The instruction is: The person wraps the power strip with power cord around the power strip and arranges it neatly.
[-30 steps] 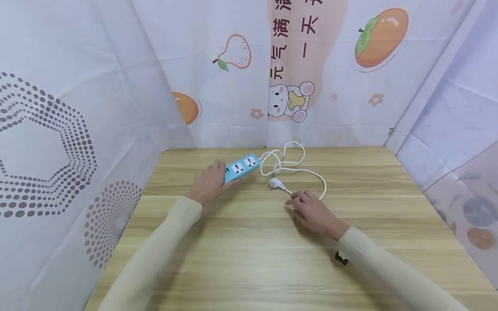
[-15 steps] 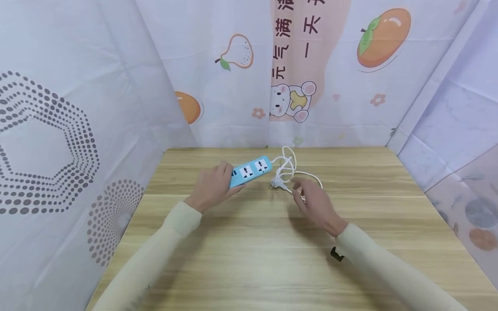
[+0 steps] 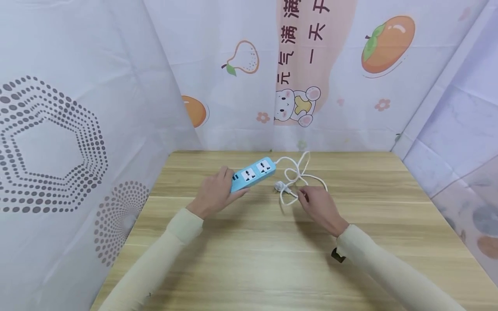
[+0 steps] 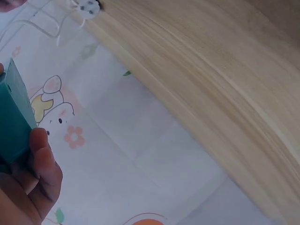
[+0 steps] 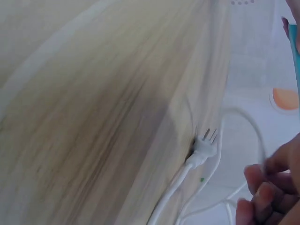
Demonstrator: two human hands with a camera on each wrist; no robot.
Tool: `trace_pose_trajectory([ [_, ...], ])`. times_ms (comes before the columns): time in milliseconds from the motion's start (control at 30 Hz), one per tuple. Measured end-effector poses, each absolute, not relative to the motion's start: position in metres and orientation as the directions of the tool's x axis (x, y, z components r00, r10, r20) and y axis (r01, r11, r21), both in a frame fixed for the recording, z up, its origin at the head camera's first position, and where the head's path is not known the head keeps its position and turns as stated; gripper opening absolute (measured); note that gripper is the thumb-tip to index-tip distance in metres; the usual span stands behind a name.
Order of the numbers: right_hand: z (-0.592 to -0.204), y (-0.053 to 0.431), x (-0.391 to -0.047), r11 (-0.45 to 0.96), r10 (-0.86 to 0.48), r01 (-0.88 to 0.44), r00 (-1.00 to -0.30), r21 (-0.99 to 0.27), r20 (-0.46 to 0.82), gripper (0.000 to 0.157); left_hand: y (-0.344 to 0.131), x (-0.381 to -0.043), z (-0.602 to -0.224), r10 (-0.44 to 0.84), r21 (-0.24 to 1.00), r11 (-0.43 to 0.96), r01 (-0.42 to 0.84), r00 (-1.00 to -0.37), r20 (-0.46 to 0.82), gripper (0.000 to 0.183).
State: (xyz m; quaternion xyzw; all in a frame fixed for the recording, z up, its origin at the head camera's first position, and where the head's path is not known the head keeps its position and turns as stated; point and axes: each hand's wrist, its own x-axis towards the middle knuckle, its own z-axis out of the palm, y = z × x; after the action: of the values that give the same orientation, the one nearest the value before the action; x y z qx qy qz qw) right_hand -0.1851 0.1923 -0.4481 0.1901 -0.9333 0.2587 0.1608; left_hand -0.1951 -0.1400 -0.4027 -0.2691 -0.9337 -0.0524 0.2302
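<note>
- Slanting toward the near left end of the blue power strip [image 3: 254, 174] in a cream left sleeve [image 3: 157, 259]; leaning in from its near right in a cream right sleeve [image 3: 393, 270].
- Showing a small dark item [image 3: 338, 255] at the right cuff, to the near right of the power strip, too small to tell what.
- Pinching the white cord [image 5: 171, 188] between curled fingers of the right hand [image 3: 322, 207], to the right of the power strip and a little nearer.
- Gripping the near left end of the power strip with fingers and thumb of the left hand [image 3: 213, 190].
- Showing a white plug [image 3: 281, 186] just to the right of the power strip, baring metal prongs in the right wrist view.
- Holding the power strip aslant over the wood-grained surface [image 3: 249, 259], turning two white sockets upward; leaving contact with the surface impossible to tell.
- Looping the cord loosely from the far right end of the power strip.
- Hanging a white curtain [image 3: 233, 108] beyond the power strip, displaying fruit, flowers and lettering.
</note>
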Motion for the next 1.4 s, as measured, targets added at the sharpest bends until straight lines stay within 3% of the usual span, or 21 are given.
trace_pose_trajectory([
  [167,-0.445,0.2,-0.186,0.755,-0.172,-0.403,-0.883,-0.517,0.437,0.021,-0.139,-0.193,-0.406,0.471,0.027,0.849,0.528,-0.778,0.416,0.061],
  [333,-0.435,0.193,-0.186,0.625,-0.18,-0.492,-0.846,-0.606,0.501,0.03,-0.136,-0.19,-0.414,0.507,0.014,0.833,0.553,-0.773,0.381,0.063],
  [633,-0.431,0.167,-0.174,0.476,-0.238,-0.534,-0.843,-0.699,0.482,0.013,-0.131,-0.184,-0.424,0.517,0.079,0.82,0.567,-0.793,0.323,0.058],
  [1067,-0.423,0.153,-0.163,0.488,-0.333,-0.615,-0.787,-0.619,0.519,0.012,-0.115,-0.174,-0.421,0.401,0.415,0.787,0.456,-0.89,0.217,0.055],
  [1267,-0.422,0.154,-0.164,0.504,-0.385,-0.683,-0.726,-0.529,0.57,0.012,-0.117,-0.175,-0.421,0.352,0.569,0.734,0.371,-0.924,0.148,0.065],
  [1400,-0.425,0.157,-0.164,0.517,-0.444,-0.726,-0.68,-0.453,0.583,0.008,-0.12,-0.175,-0.422,0.357,0.627,0.692,0.357,-0.925,0.132,0.061],
])
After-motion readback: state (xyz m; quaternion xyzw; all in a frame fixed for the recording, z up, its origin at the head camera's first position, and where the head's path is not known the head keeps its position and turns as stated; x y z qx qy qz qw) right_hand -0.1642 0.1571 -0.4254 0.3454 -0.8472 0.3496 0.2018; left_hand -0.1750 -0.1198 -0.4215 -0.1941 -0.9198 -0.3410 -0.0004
